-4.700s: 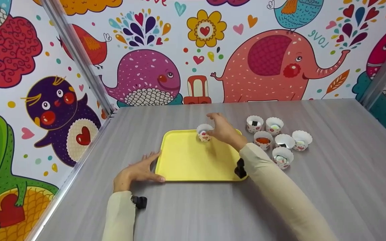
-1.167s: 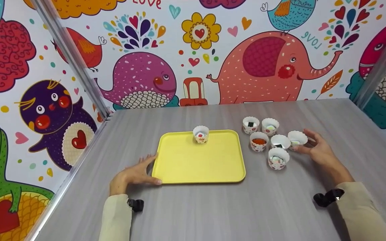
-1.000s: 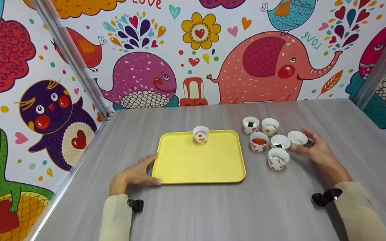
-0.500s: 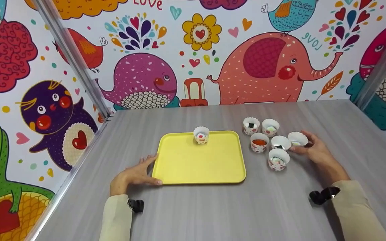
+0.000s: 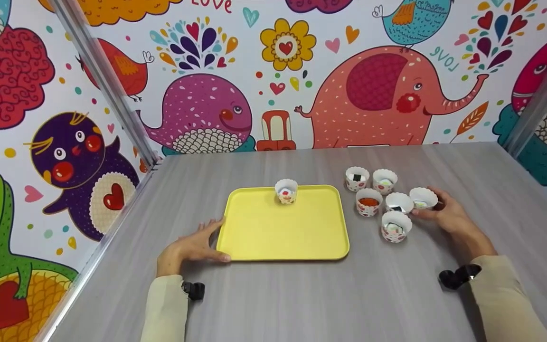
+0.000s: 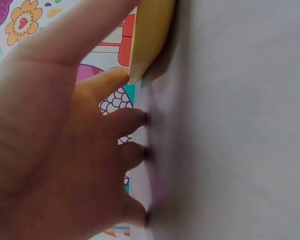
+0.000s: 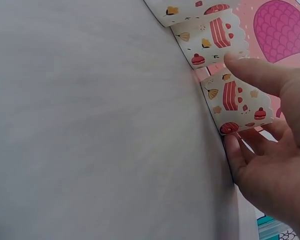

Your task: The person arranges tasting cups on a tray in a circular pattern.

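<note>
Look first to the rightmost paper cup [image 5: 423,196], at the right end of the group on the worktop [image 5: 325,299]: just left of the right hand [image 5: 450,217] and slightly ahead of it, held between thumb and curled fingers, thumb on the near side. Round at the rim, so without a long axis to line up. Much nearer to the right hand than to the left. Cannot tell whether raised or standing on the worktop.

From there, find the yellow tray [image 5: 283,232] well to the left, long side running left to right. Just left of the held cup, note the middle cup [image 5: 399,201], overlapping in the head view; impossible to say whether touching. Nearer the camera, see the front cup [image 5: 395,230]; farther left, the cup with orange-red filling [image 5: 368,203]; behind, the back-left cup [image 5: 357,179] and back-right cup [image 5: 384,182]. Between right hand and tray, then, most of the group: likely an obstacle on any low, straight path leftward.

At the tray's left edge, find the left hand [image 5: 197,247], fingers spread wide, touching the rim with thumb and index finger, gripping nothing. At the tray's far edge, see the lone cup [image 5: 286,192], well apart from the group.
</note>
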### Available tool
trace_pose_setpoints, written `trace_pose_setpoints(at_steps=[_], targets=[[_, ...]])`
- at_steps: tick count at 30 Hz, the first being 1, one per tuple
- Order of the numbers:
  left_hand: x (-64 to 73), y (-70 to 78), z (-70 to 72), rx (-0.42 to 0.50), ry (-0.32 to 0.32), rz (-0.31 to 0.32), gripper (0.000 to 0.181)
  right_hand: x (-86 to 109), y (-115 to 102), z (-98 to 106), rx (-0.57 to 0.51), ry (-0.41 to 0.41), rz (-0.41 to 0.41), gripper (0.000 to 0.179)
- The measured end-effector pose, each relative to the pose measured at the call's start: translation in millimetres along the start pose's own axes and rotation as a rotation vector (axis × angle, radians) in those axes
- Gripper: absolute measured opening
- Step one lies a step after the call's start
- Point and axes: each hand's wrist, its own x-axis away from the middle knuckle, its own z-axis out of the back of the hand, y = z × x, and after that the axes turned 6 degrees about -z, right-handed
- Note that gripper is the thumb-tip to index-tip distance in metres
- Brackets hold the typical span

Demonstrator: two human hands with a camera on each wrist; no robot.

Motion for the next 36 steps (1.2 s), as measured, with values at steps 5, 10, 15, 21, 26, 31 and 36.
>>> trace_pose_setpoints(at_steps=[5, 10, 15, 21, 26, 31, 36], targets=[[-0.9, -0.1, -0.1, -0.008, 0.001, 0.009, 0.123, -0.5, -0.7, 0.2, -0.022, 0.007, -0.028, 0.096], [-0.8, 1.4, -0.8, 0.000, -0.001, 0.032, 0.122, -0.2, -0.6, 0.5, 0.008, 0.043, -0.023, 0.088], [0.1, 2.6, -0.5, 0.006, -0.004, 0.039, 0.122, 0.5, 0.4, -0.3, -0.003, 0.053, -0.033, 0.089], [1.0, 2.4, -0.9, 0.006, 0.000, 0.028, 0.123, 3.6, 0.9, -2.5, -0.016, 0.053, -0.050, 0.090], [1.9, 3.2, -1.5, 0.001, -0.005, 0.036, 0.123, 4.2, 3.2, -4.6, -0.048, 0.090, -0.025, 0.086], [1.8, 5.2, -1.6, 0.005, -0.004, 0.047, 0.123, 2.5, 6.4, -5.3, -0.142, 0.132, 0.012, 0.075], [1.3, 5.4, -1.0, 0.016, 0.003, 0.060, 0.123, 2.0, 5.7, -5.2, -0.168, 0.152, -0.001, 0.078]])
